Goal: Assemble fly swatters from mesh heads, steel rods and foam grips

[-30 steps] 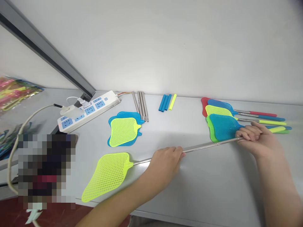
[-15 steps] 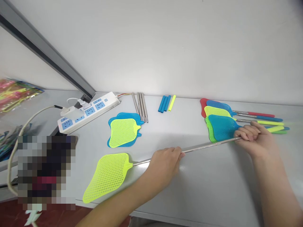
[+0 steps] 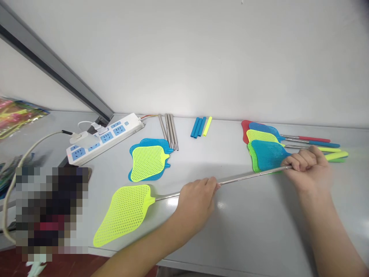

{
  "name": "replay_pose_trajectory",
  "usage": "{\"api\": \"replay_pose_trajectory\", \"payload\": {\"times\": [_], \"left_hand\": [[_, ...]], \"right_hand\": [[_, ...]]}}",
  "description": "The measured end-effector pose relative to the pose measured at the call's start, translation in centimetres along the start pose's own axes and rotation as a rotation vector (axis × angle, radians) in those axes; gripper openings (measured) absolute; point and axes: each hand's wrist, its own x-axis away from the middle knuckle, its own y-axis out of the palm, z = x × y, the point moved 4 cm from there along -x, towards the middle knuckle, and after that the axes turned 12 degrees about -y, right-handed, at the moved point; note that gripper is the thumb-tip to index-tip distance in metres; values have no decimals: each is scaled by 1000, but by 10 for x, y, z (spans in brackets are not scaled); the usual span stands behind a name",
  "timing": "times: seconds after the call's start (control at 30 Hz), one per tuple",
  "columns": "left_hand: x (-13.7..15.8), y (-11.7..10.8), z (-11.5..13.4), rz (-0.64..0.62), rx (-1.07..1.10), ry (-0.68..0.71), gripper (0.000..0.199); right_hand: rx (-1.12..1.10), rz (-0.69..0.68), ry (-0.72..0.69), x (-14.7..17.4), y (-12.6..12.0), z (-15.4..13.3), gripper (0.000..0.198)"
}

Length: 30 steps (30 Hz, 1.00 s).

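Note:
A fly swatter with a yellow-green mesh head (image 3: 123, 213) lies slantwise over the front of the table, its thin metal telescopic rod (image 3: 248, 176) drawn out long. My left hand (image 3: 198, 198) is closed around the rod, not far from the head. At the other end, my right hand (image 3: 307, 167) wraps the swatter's grip end, and a yellow handle tip (image 3: 336, 156) shows past the fingers. Just behind that hand is a pile of swatters, with a blue head (image 3: 269, 156) on top; the hand covers part of their handles.
Loose blue and yellow swatter heads (image 3: 148, 163) are stacked left of centre. Behind them lie several metal rods (image 3: 170, 132), and farther right blue and yellow sleeves (image 3: 198, 127). A white power strip (image 3: 106, 138) with plugs and cable is at left, near plastic-bagged goods (image 3: 20, 115).
The yellow-green head has shifted slightly left, and a little more rod shows between my hands. The whole view has moved slightly; both hands keep their hold.

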Motion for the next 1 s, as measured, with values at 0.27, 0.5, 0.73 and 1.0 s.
{"api": "replay_pose_trajectory", "payload": {"times": [0.27,0.5,0.73,1.0], "left_hand": [[-2,-2,-2,43,-7,-29,29],[-2,-11,-3,128,8,-69,34],[-1,-11,-3,177,22,-62,34],[2,3,12,36,-30,-52,30]], "right_hand": [[-25,-42,76,2,1,11,38],[29,-10,295,22,7,49,34],[68,-29,318,26,10,53,34],[116,35,263,10,-6,35,41]]}}
